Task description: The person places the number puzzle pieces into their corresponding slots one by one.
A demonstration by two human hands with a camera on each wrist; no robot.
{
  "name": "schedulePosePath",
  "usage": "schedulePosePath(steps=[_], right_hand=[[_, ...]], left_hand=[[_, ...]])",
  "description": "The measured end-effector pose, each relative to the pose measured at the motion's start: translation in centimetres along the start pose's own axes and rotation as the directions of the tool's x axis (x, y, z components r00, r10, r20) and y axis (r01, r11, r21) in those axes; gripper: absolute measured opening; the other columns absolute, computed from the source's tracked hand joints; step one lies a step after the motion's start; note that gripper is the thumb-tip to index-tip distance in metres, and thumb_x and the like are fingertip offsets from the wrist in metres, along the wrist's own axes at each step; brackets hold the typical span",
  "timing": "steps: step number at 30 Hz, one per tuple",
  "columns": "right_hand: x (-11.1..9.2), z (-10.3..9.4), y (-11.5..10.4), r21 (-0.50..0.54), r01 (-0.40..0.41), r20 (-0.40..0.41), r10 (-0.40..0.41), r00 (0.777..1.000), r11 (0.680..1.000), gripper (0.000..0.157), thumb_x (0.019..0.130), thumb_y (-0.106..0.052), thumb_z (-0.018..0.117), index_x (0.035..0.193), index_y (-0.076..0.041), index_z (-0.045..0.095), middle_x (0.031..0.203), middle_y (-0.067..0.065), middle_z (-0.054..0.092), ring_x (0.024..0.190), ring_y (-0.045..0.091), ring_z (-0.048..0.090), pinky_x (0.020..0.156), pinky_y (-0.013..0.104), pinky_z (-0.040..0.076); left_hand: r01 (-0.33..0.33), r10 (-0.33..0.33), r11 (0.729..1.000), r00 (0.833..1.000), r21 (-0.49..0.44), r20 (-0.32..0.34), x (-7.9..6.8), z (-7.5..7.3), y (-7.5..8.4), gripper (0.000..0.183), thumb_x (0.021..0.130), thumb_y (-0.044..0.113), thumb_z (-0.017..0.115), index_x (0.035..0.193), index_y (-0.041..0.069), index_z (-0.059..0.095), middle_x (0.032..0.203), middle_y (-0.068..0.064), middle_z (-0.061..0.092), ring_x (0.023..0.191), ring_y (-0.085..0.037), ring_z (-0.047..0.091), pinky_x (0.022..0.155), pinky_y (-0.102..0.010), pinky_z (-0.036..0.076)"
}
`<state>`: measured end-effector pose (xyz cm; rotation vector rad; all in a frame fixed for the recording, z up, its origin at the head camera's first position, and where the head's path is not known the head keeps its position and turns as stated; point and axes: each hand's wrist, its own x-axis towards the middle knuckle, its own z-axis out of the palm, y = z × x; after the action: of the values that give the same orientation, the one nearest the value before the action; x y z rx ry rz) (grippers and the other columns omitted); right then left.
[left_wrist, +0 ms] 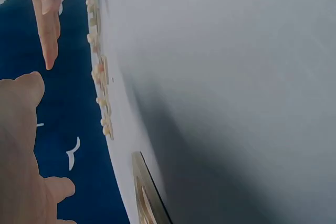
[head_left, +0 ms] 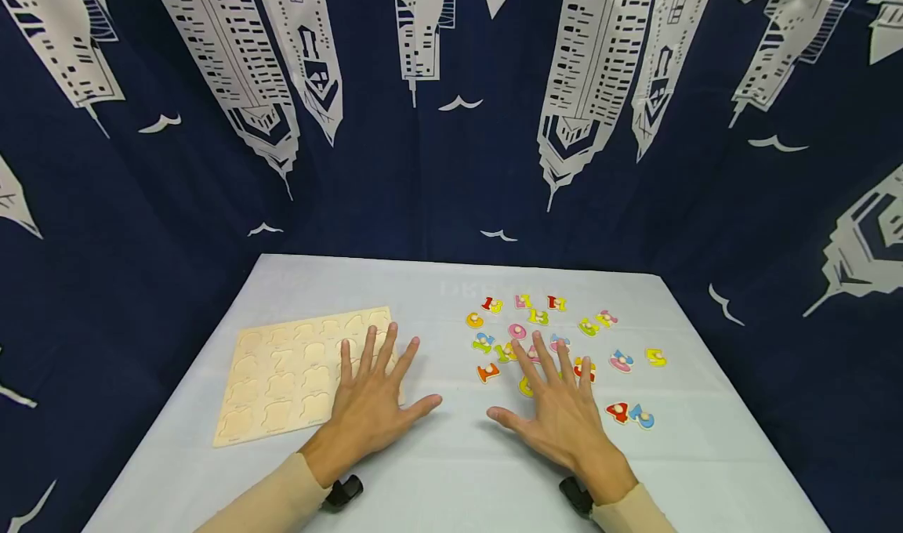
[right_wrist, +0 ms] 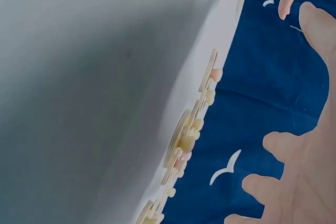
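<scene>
From where I am standing, the left hand [head_left: 370, 400] and right hand [head_left: 564, 419] are hovering over the white surface [head_left: 451, 470], fingers straight and spread apart, neither hand holding anything. The wooden puzzle board [head_left: 282, 380] is lying at nine o'clock on the surface, presenting vacant recesses; the left hand is covering part of its three o'clock side. The knobbed puzzle pieces [head_left: 517, 331] are lying scattered from one to three o'clock, most of them beyond the right hand. A red piece [head_left: 617, 413] and a blue piece [head_left: 643, 416] are resting side by side at that hand's three o'clock.

The hands appear to be holding a ready position. For sound handling, the right hand should be pinching one piece by its knob, lifting vertically and avoiding the crowded neighbours, with the left hand steadying the board.

The head view is giving colours and layout but flattening height. The right wrist view is showing the knobs [right_wrist: 187, 144] edge-on, projecting from thin plates; the left wrist view is exposing the board's thickness.
</scene>
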<state>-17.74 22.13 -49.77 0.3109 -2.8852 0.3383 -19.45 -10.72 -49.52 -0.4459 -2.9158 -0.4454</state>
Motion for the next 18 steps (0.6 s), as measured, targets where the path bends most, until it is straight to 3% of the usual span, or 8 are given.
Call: schedulePosePath(steps=[8,18], right_hand=[[0.3,0.2,-1.3,0.037,0.067,-0.030,-0.066,0.997,0.997,0.102,0.100,-0.083,0.071,0.182,-0.028,0.043,0.195,0.009,0.031,0.178,0.055,0.030,0.139,0.086,0.020],[1.7,0.6,-5.4,0.081,0.227,0.095,-0.234,0.968,0.971,0.090,0.107,-0.071,0.073,0.179,-0.023,0.048,0.191,0.014,0.039,0.175,0.054,0.036,0.138,0.084,0.027]], left_hand=[[0.028,-0.028,1.000,1.000,-0.006,0.000,-0.2,-0.2,-1.0,0.103,0.102,0.090,0.058,0.183,0.029,0.041,0.197,-0.013,0.020,0.185,-0.047,0.009,0.143,-0.082,-0.002],[0.131,-0.130,0.990,0.991,-0.043,0.010,-1.1,-1.5,-5.0,0.099,0.106,0.084,0.060,0.182,0.022,0.044,0.195,-0.022,0.021,0.181,-0.057,0.012,0.139,-0.088,-0.002]])
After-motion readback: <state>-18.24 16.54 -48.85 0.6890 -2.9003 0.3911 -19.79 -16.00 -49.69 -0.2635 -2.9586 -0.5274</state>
